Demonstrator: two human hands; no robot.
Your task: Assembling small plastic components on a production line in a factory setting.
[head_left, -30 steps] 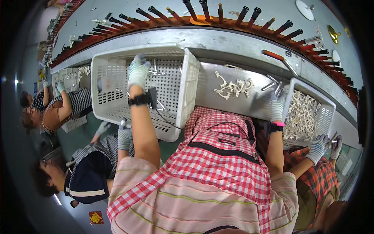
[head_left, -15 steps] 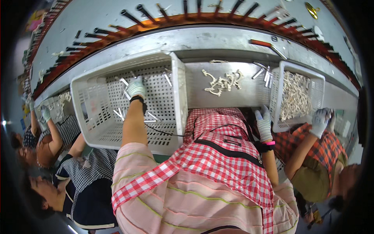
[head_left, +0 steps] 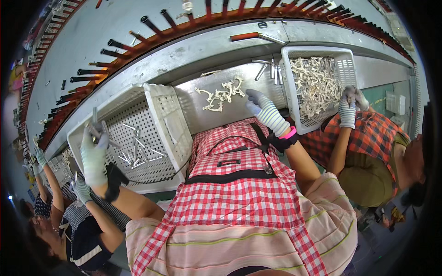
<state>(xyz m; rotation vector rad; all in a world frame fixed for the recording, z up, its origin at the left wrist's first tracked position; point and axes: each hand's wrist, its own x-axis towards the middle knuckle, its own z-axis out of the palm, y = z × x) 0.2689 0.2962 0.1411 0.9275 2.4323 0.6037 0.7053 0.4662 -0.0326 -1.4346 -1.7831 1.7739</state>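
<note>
My left hand [head_left: 95,154], in a white and pale green glove, is closed around a few short metal tubes [head_left: 95,120] above the left rim of a large white plastic crate [head_left: 168,115]. Several loose silvery tubes [head_left: 136,145] lie on that crate's perforated bottom. My right hand [head_left: 269,112], in a striped glove with grey fingertips, is stretched out with its fingers apart, holding nothing. It hovers over the right part of a metal work surface [head_left: 184,94], just right of a cluster of cream-coloured branched pieces [head_left: 223,95].
A smaller white crate [head_left: 299,124] full of the same cream pieces stands at right, beside more tubes [head_left: 276,71]. A red-handled metal tool [head_left: 258,37] lies on the ledge. Beyond runs a row of dark handles [head_left: 152,26]. Co-workers' gloved hands [head_left: 347,108] work on both sides.
The view has turned. My left hand has come up from inside the large crate to its left rim with tubes in its grasp. My right hand has risen from beside my apron to the metal surface.
</note>
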